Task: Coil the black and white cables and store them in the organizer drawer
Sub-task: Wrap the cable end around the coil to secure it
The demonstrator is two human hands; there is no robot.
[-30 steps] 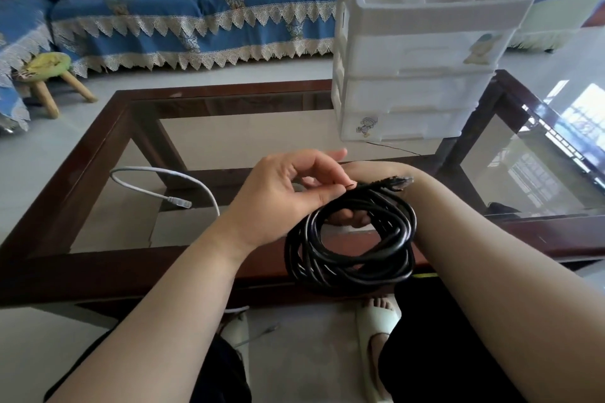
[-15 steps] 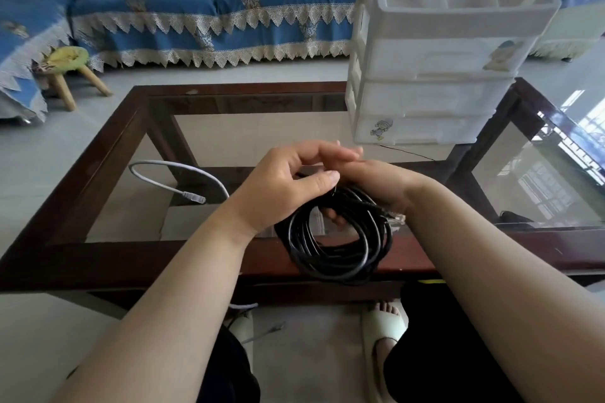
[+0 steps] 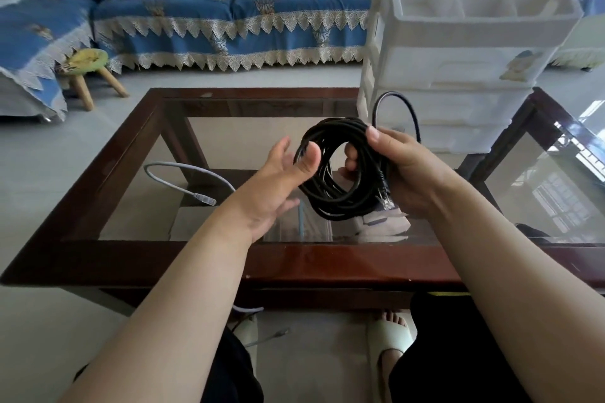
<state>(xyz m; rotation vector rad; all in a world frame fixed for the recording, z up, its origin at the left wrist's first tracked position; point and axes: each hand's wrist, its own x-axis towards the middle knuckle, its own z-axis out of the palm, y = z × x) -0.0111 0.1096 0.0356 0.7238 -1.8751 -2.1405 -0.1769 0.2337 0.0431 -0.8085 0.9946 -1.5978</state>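
Note:
The black cable is wound into a coil and held above the glass table. My right hand grips the coil's right side, thumb on top, with a plug hanging beside the palm and one loose loop arching up behind. My left hand sits at the coil's left side, fingers fairly straight, thumb touching the strands. The white cable lies on the glass at the left, its plug end free. The white organizer with its drawers stands at the table's far right, drawers closed.
A blue sofa with lace trim runs along the back, and a small wooden stool stands on the floor at left. My feet in white slippers show under the table's near edge. Another cable end lies on the floor there.
The coil was lifted and turned to face me. My left hand released its pinch and opened out at the coil's left side, while the right hand shifted its grip to the right side.

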